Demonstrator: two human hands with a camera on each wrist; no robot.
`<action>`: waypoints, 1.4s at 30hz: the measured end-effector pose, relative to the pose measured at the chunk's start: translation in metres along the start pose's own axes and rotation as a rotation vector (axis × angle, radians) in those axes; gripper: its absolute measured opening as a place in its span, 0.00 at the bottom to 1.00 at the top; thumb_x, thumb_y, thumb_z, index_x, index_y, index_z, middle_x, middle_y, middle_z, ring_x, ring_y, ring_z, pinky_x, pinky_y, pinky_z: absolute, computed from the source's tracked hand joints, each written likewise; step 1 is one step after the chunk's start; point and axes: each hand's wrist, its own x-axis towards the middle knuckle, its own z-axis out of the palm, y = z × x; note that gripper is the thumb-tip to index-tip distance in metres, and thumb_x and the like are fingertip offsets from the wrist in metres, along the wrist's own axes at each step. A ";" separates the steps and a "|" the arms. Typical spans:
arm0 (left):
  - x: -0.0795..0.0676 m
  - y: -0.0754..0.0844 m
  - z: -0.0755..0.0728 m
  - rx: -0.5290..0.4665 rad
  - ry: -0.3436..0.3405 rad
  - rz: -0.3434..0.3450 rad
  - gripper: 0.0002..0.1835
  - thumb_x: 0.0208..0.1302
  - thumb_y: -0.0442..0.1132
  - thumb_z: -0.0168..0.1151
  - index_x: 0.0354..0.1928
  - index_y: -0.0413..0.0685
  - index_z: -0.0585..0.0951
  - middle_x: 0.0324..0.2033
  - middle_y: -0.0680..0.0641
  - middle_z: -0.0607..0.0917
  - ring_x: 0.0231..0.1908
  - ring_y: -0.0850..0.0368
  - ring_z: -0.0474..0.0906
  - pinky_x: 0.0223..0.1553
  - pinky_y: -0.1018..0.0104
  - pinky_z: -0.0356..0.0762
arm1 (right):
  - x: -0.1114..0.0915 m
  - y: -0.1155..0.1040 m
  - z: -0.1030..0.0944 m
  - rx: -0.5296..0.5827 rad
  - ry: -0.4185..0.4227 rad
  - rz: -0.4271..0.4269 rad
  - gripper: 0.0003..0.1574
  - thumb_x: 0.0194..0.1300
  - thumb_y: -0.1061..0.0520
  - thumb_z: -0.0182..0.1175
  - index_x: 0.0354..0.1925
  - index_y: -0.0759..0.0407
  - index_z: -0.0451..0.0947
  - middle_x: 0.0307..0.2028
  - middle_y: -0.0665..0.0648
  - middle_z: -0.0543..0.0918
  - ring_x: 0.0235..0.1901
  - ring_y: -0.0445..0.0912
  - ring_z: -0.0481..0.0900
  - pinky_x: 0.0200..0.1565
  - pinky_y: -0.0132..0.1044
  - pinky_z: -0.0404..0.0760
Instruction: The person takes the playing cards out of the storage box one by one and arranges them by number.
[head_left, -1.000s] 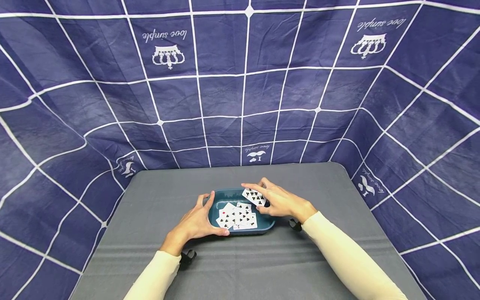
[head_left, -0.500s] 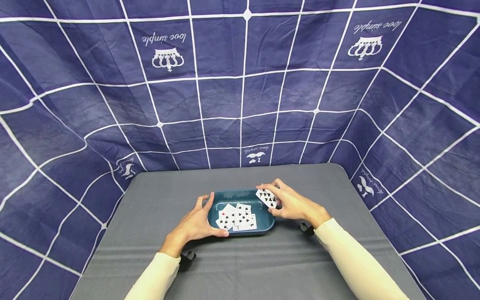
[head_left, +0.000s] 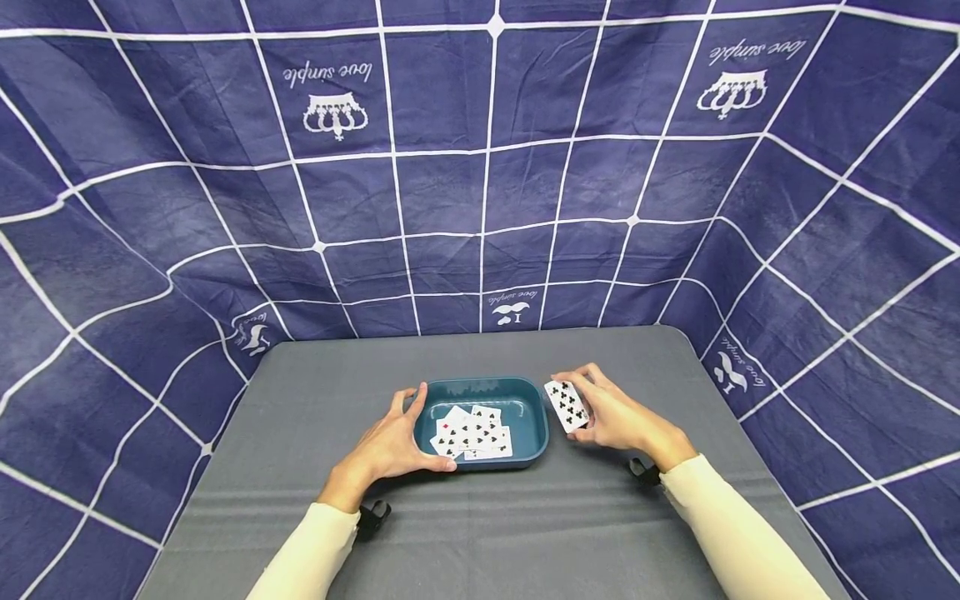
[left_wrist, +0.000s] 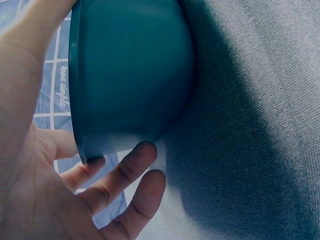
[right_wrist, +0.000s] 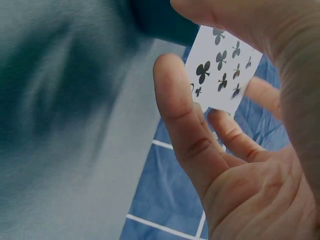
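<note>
Here, right hand [head_left: 617, 418] with a card [head_left: 566, 406] in pinch, left hand [head_left: 392, 442] wide around tray [head_left: 529, 421], apparently in grip.

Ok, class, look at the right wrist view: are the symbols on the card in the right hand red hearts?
No, the card held by the right hand shows black clubs.

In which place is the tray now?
In the head view, the tray lies on the table, between the left hand at its left end and the right hand.
</note>
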 end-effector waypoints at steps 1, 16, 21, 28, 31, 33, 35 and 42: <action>0.000 0.000 0.000 0.000 0.000 0.000 0.89 0.41 0.81 0.91 0.98 0.57 0.48 0.90 0.37 0.60 0.67 0.29 0.87 0.61 0.33 0.88 | -0.003 0.001 0.001 -0.016 0.008 0.011 0.60 0.53 0.64 0.91 0.80 0.57 0.77 0.64 0.65 0.78 0.40 0.42 0.82 0.42 0.32 0.85; 0.001 -0.002 0.000 -0.005 -0.006 -0.005 0.88 0.42 0.81 0.90 0.98 0.56 0.48 0.91 0.38 0.58 0.70 0.28 0.85 0.59 0.34 0.88 | -0.037 0.003 0.031 -0.019 -0.087 0.112 0.55 0.50 0.45 0.97 0.72 0.56 0.85 0.59 0.57 0.81 0.41 0.38 0.81 0.46 0.33 0.82; 0.001 -0.002 0.000 -0.004 -0.006 -0.004 0.88 0.43 0.81 0.90 0.98 0.55 0.48 0.92 0.39 0.58 0.71 0.28 0.85 0.58 0.35 0.89 | -0.044 0.002 0.040 -0.002 -0.124 0.110 0.54 0.50 0.43 0.97 0.70 0.57 0.86 0.57 0.57 0.81 0.40 0.38 0.80 0.46 0.32 0.82; 0.000 -0.002 -0.001 -0.013 0.000 0.006 0.89 0.43 0.79 0.91 0.98 0.54 0.48 0.92 0.41 0.57 0.69 0.30 0.86 0.58 0.36 0.89 | -0.051 0.001 0.043 -0.025 -0.138 0.093 0.56 0.46 0.41 0.98 0.68 0.57 0.86 0.56 0.56 0.81 0.42 0.38 0.79 0.48 0.34 0.83; 0.001 -0.002 -0.001 -0.012 0.004 0.017 0.88 0.44 0.78 0.91 0.98 0.52 0.49 0.93 0.43 0.55 0.68 0.32 0.87 0.56 0.38 0.89 | -0.052 0.001 0.043 -0.029 -0.143 0.083 0.56 0.46 0.40 0.98 0.69 0.54 0.85 0.56 0.55 0.81 0.44 0.39 0.79 0.49 0.35 0.84; 0.001 -0.003 -0.001 -0.013 0.006 0.025 0.88 0.44 0.78 0.91 0.97 0.51 0.50 0.93 0.45 0.54 0.68 0.33 0.87 0.56 0.39 0.89 | -0.053 0.001 0.043 -0.033 -0.146 0.082 0.56 0.46 0.40 0.98 0.69 0.53 0.85 0.56 0.55 0.80 0.44 0.40 0.79 0.49 0.35 0.84; 0.002 -0.002 -0.001 -0.012 0.006 0.035 0.87 0.44 0.78 0.91 0.97 0.50 0.50 0.94 0.47 0.54 0.68 0.34 0.87 0.56 0.40 0.89 | -0.055 0.000 0.043 -0.035 -0.145 0.083 0.56 0.46 0.40 0.98 0.69 0.52 0.85 0.56 0.55 0.80 0.44 0.40 0.79 0.49 0.36 0.83; 0.003 -0.002 0.002 -0.007 0.006 0.041 0.87 0.44 0.79 0.90 0.97 0.50 0.51 0.94 0.48 0.53 0.68 0.35 0.87 0.57 0.40 0.89 | -0.057 0.000 0.043 -0.026 -0.144 0.091 0.57 0.45 0.42 0.98 0.70 0.52 0.86 0.56 0.55 0.80 0.45 0.40 0.81 0.51 0.36 0.84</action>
